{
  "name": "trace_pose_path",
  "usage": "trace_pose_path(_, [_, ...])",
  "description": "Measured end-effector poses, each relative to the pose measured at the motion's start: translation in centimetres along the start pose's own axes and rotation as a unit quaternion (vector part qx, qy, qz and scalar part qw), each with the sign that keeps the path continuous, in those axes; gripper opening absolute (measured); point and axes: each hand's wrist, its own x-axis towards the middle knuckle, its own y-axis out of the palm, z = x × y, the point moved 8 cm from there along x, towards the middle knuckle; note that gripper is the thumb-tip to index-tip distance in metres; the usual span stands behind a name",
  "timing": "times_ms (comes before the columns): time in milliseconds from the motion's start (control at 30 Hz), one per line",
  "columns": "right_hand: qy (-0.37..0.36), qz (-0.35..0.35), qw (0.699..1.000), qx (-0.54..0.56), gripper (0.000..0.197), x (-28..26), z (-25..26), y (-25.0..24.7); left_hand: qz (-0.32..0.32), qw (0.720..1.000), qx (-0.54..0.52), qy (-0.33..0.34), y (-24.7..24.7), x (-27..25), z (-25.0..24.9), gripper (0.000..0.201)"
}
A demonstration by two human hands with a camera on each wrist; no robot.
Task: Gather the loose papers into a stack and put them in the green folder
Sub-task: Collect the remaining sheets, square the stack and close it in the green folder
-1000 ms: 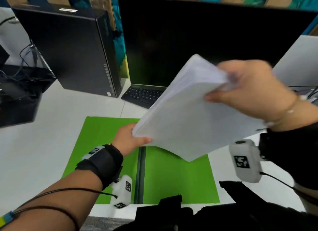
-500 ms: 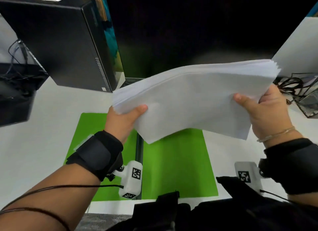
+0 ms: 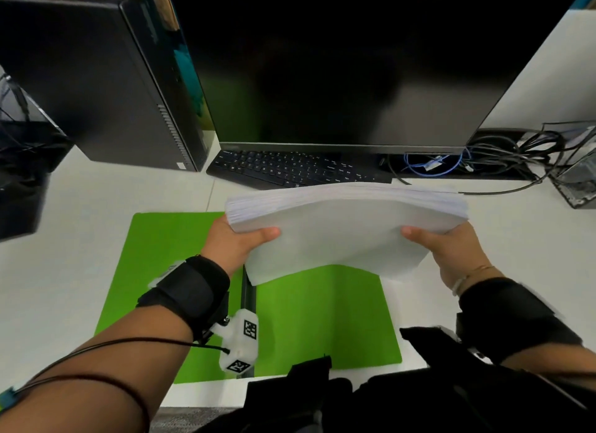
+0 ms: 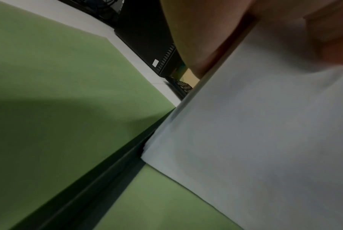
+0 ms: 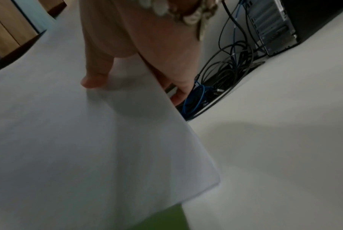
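While the open bright-green card folder (image 3: 322, 319) lies low in the frame, left hand (image 3: 237, 240) and right hand (image 3: 451, 252) pinch the sagging thick white paper stack (image 3: 345, 226) mid-frame; uneven lowering could fan sheets toward the black keyboard (image 3: 290, 168) above.

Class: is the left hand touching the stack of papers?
Touching. In the head view the left hand grips the paper stack at its left edge, thumb pressed on top.

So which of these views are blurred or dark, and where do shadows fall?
Head view: sharp, wide-angle bending at the edges; black monitor screen dark. Left wrist view: dim and soft, a shadow lies across the open green folder. Right wrist view: blurred, thumb shadow on the white paper stack.
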Motion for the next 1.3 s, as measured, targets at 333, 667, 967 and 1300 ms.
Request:
trace_pose_path(333, [-0.306, 0.108, 0.687, -0.65, 0.098, -3.6, 13.6, 13.8, 0.022, 1.0, 0.013, -0.002, 0.2, 0.2, 0.0, 0.043])
trace_pose_path(667, [-0.312, 0.193, 0.639, -0.675, 0.024, -3.7, 11.8, 16.1, 0.035, 0.994, 0.097, 0.032, 0.3, -0.5, -1.3, 0.038])
trace_pose_path(967, [-0.171, 0.088, 0.933, -0.305, 0.014, -1.3, 15.3, 7.4, -0.001, 0.952, 0.293, -0.084, -7.2, -0.7, 4.1, 0.013])
trace_pose_path(1300, [0.236, 0.095, 0.967, 0.011, 0.052, 0.0, -7.1, 8.8, 0.017, 0.915, 0.363, -0.174, -7.3, -2.3, 9.6, 0.02])
